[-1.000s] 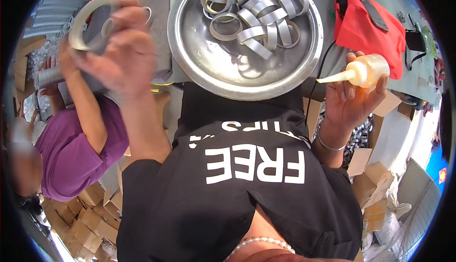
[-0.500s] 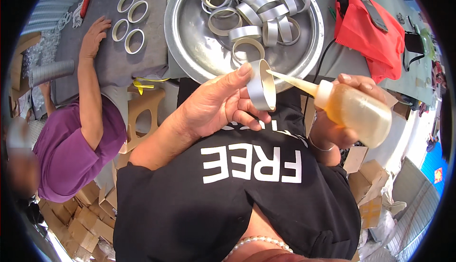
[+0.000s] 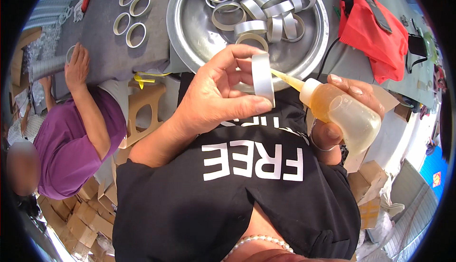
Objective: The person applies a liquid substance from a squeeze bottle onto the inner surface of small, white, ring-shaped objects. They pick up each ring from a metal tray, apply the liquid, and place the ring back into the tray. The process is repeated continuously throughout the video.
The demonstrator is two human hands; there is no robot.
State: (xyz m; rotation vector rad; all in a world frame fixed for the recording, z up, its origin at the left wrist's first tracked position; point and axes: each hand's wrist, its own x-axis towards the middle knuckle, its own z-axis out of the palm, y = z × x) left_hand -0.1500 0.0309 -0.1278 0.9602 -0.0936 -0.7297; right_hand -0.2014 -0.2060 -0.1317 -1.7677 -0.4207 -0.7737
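A silver ring (image 3: 262, 77), a short band of tube, is pinched between the thumb and fingers of my left hand (image 3: 216, 93). My right hand (image 3: 354, 93) is wrapped round a squeeze bottle (image 3: 354, 121) of clear plastic with amber liquid in it. The bottle lies tilted, and its thin nozzle (image 3: 286, 78) points left, with the tip at the ring's right edge. Whether the tip touches the ring I cannot tell. Just beyond my hands stands a round metal basin (image 3: 190, 48) with a heap of similar silver rings (image 3: 278, 8) in it.
Several rings (image 3: 137, 34) stand on the grey cloth (image 3: 97, 67) at the left. There a co-worker in a purple shirt has a hand (image 3: 77, 67) at another ring. A red bag (image 3: 368, 38) lies right of the basin. Cardboard boxes (image 3: 83, 224) fill the floor at lower left.
My left hand has turned the ring, with thumb now below and fingers above. The bottle has shifted slightly left. The co-worker's hand has moved left and nearer, to another ring.
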